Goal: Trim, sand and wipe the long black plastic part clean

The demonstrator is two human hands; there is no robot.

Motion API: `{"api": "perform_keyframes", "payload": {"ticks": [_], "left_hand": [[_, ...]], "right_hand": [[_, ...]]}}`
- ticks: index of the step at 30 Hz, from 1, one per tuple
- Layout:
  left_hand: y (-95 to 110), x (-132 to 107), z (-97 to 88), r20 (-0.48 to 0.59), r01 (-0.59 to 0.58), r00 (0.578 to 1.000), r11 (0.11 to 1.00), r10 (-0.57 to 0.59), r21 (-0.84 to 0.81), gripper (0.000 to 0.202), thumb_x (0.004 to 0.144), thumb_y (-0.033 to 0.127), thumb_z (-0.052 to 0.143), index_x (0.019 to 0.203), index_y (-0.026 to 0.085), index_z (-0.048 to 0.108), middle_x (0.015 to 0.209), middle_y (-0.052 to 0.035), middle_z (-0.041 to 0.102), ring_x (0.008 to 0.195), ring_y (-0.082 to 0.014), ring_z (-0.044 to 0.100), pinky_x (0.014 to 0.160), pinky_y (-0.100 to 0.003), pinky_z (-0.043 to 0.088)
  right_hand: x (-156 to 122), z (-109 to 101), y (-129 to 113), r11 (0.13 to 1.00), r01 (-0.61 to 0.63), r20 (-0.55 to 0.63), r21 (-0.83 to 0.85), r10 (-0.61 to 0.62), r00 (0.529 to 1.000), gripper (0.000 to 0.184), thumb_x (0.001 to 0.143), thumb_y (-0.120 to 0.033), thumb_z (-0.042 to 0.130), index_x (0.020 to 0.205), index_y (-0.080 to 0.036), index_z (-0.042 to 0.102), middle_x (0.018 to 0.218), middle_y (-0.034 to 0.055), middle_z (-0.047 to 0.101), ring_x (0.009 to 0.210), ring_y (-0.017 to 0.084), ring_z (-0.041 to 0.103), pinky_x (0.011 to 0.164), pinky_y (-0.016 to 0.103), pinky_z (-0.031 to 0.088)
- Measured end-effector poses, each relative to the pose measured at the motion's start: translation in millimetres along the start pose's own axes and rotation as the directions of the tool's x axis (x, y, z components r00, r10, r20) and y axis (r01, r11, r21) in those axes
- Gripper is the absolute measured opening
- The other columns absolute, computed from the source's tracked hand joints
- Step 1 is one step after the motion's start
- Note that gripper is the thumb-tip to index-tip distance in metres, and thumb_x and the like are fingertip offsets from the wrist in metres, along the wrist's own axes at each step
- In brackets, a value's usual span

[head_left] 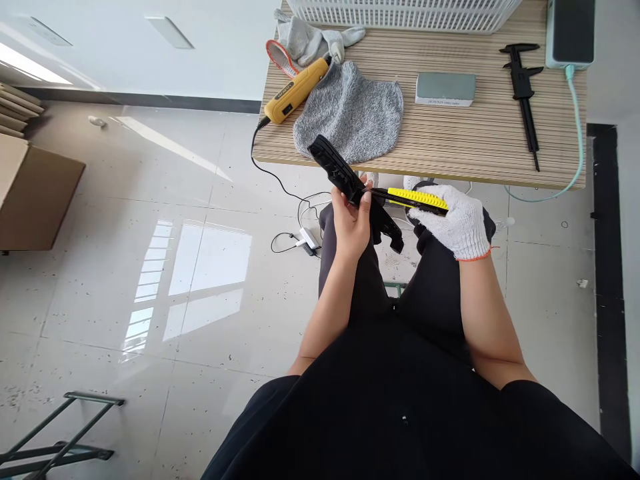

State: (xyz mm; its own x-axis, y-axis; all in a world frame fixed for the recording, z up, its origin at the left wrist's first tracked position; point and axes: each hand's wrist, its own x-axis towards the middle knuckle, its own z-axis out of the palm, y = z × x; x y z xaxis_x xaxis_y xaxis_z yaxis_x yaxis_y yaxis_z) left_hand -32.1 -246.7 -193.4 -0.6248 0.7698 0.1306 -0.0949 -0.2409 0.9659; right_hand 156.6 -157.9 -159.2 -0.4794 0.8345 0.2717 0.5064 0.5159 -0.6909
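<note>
Fingers of my bare left hand are closed on a black part, and my white-gloved right hand grips a yellow-and-black tool, its front end at that part beside my left thumb; whether they touch I can't tell. Just ahead of both hands, the edge of the table stands in the way. Beyond the left hand I see a grey cloth and a corded yellow device; beyond the right, a grey-green block, then black calipers farther right.
</note>
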Motion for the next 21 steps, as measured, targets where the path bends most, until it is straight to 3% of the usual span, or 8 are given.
{"api": "perform_keyframes", "payload": {"ticks": [4,6,13,21], "left_hand": [[3.0,0.4,-1.2,-0.103,0.017,0.994,1.0,-0.02,-0.025,0.056,0.09,0.071,0.065,0.128,0.031,0.054,0.119,-0.0063,0.069,0.115,-0.0232,0.072,0.104,-0.04,0.055],[2.9,0.6,-2.1,-0.129,0.028,0.991,0.999,-0.033,-0.041,0.057,0.09,0.072,0.063,0.129,0.032,0.054,0.115,-0.0053,0.069,0.109,-0.0215,0.073,0.102,-0.039,0.055],[-1.0,-2.2,-1.4,-0.111,0.012,0.994,1.0,-0.014,-0.02,0.059,0.093,0.076,0.053,0.135,0.034,0.054,0.107,-0.0044,0.067,0.104,-0.0211,0.07,0.1,-0.037,0.053],[5.6,-2.9,0.3,-0.086,0.087,0.992,0.99,-0.096,-0.107,0.074,0.09,0.086,0.029,0.14,0.036,0.053,0.109,-0.0038,0.069,0.114,-0.0211,0.07,0.111,-0.039,0.052]], "right_hand": [[0.5,-4.1,2.3,0.992,-0.098,-0.157,0.082,0.11,0.981,0.035,0.079,-0.04,0.084,0.111,-0.032,0.074,0.103,-0.0003,0.08,0.094,0.027,0.076,0.088,0.048,0.064],[1.0,-5.3,1.4,0.992,-0.089,-0.179,0.087,0.103,0.978,0.033,0.078,-0.04,0.085,0.108,-0.031,0.075,0.1,-0.0003,0.08,0.09,0.027,0.076,0.086,0.047,0.064],[-0.7,-0.7,-1.9,0.999,0.044,0.014,0.027,-0.044,0.999,0.037,0.083,-0.045,0.082,0.116,-0.03,0.077,0.112,-0.0002,0.08,0.105,0.028,0.076,0.097,0.045,0.062],[1.0,-2.6,-6.9,0.998,0.039,0.132,0.049,-0.046,0.99,0.036,0.084,-0.049,0.082,0.115,-0.032,0.078,0.112,-0.0008,0.08,0.1,0.026,0.077,0.095,0.043,0.063]]}}
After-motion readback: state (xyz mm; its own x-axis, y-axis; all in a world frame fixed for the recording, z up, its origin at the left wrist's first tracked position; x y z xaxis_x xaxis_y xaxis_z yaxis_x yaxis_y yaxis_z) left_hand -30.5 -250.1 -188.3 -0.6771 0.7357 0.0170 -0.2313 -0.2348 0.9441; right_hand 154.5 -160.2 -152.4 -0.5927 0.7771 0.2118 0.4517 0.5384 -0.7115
